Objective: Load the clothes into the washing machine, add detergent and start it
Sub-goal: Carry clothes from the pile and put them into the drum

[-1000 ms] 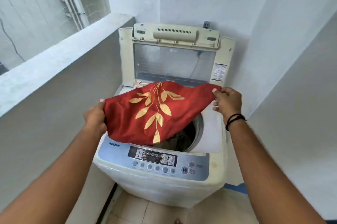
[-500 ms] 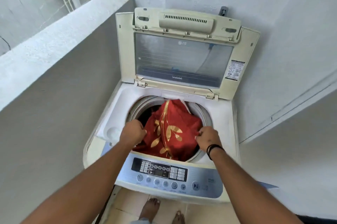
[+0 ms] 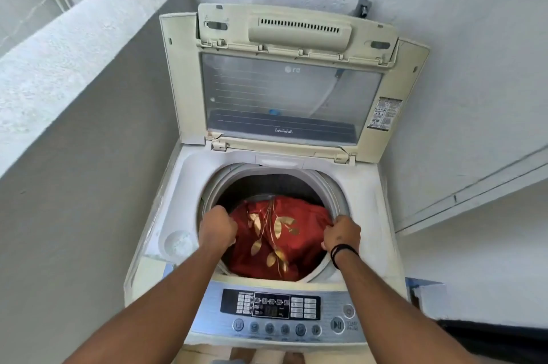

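A white top-loading washing machine (image 3: 367, 215) stands in front of me with its lid (image 3: 284, 91) raised upright. A red cloth with gold leaf print (image 3: 275, 236) lies bunched inside the drum. My left hand (image 3: 218, 230) is closed on the cloth's left side, inside the drum opening. My right hand (image 3: 341, 234), with a black band at the wrist, grips the cloth's right edge at the drum rim. The control panel (image 3: 272, 309) with its buttons sits at the near edge, between my forearms.
A low grey parapet wall (image 3: 74, 67) runs close along the machine's left side. White walls close in behind and to the right, with a ledge (image 3: 474, 194) on the right. My bare feet show at the bottom edge on a tiled floor (image 3: 204, 354).
The red cloth was held spread above the machine a second ago; both hands have since pushed it down into the drum, and it now sits lower than half a second ago.
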{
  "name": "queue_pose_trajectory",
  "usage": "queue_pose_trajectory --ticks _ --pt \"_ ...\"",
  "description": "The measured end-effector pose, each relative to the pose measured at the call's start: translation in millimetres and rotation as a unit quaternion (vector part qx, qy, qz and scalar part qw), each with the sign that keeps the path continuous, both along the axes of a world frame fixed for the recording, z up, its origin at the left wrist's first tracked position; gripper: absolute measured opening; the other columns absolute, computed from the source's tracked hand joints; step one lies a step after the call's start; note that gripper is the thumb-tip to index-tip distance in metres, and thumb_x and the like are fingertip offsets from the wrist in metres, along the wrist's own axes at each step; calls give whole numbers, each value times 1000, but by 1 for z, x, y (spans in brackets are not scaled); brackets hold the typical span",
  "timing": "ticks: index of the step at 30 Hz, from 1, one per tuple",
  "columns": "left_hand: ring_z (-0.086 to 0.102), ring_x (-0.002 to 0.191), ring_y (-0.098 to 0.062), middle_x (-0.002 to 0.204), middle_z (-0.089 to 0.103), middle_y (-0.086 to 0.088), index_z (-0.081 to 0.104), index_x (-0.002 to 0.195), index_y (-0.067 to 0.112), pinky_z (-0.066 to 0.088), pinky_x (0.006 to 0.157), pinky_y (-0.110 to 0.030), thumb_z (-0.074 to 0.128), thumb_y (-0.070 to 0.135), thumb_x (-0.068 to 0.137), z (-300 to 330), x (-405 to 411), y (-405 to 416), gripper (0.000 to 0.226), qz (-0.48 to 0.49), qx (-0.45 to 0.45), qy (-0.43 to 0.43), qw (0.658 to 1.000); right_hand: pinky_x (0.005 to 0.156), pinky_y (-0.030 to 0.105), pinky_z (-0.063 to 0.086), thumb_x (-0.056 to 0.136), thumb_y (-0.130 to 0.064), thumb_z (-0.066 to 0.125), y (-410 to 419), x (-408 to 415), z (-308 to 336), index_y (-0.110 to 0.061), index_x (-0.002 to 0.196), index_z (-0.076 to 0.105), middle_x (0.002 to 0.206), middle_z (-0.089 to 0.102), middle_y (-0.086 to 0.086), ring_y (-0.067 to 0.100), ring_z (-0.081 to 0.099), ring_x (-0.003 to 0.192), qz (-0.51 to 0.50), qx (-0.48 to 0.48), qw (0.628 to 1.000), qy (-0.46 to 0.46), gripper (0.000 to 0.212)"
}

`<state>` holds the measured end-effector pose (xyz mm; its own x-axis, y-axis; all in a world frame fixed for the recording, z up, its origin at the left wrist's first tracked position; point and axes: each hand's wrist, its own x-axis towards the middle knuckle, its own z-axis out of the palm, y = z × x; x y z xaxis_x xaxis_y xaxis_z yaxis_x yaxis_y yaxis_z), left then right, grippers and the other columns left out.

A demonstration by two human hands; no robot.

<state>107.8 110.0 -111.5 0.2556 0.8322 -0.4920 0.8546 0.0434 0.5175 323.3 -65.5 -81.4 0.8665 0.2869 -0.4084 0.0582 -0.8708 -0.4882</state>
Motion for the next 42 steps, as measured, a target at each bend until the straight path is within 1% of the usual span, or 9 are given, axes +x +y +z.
queue_pose_trajectory --ticks 4,9,13,15,21,29,31,34,42 --pt "70 73 -36 75 70 -16 65 81 3 60 67 -40 49 8 71 18 1 4 19 -3 30 6 1000 78 34 58 76 -4 55 2 -5 7 -2 98 65 98 69 19 36 69 86 -29 -15 999 13 24" --pt "63 104 -40 112 66 -18 59 116 6 48 79 -36 57 15 83 24 8 -11 35 -50 23 27 998 56 41 62 83 -13 58 -10 -17 19 -11 116 57 95 64 11 29 71 58 -69 45 995 56 34" --pt "69 95 -32 94 72 -5 69 86 24 53 81 -32 65 28 81 26 26 -30 7 -69 -26 -43 996 40 19 46 87 -27 65 -38 -22 39 -12 113 62 94 73 12 16 66 48 -111 119 984 78 30" --pt "72 79 -28 77 74 0 69 73 25 61 76 -40 61 37 79 23 39 -47 15 -70 -50 -95 992 37 15 39 88 -26 67 -59 -26 51 -11 102 66 80 73 9 9 59 44 -133 170 973 78 21" --pt "67 70 -21 72 71 4 66 75 19 53 73 -35 53 50 87 60 88 -147 35 -163 49 -197 966 56 21 45 91 -31 66 -157 -42 81 -16 88 69 60 66 -1 2 55 47 -193 260 946 3 15" --pt "52 57 -13 60 59 2 56 66 13 37 57 -30 57 39 97 106 103 -374 41 -473 35 -253 843 52 25 40 93 -19 62 -383 -122 87 -11 79 69 57 62 1 0 47 39 -377 256 886 -90 18" --pt "57 67 -11 73 66 4 66 83 22 43 67 -25 65 27 90 98 90 -433 9 -565 11 -215 796 53 27 40 93 -21 62 -442 -155 81 -17 73 67 55 62 -2 0 47 39 -424 255 864 -91 21" --pt "64 84 -14 95 68 4 65 115 29 54 91 -34 73 18 80 79 56 -526 38 -668 -76 -197 714 54 25 41 92 -28 62 -532 -215 71 -19 71 67 52 62 -7 -1 49 41 -502 241 824 -101 23" --pt "58 93 -17 108 60 2 62 129 18 47 90 -25 77 18 84 64 -40 -705 48 -795 -132 -96 585 66 37 56 84 -26 62 -683 -362 24 -19 69 71 60 68 -3 19 63 63 -665 227 706 -89 19"
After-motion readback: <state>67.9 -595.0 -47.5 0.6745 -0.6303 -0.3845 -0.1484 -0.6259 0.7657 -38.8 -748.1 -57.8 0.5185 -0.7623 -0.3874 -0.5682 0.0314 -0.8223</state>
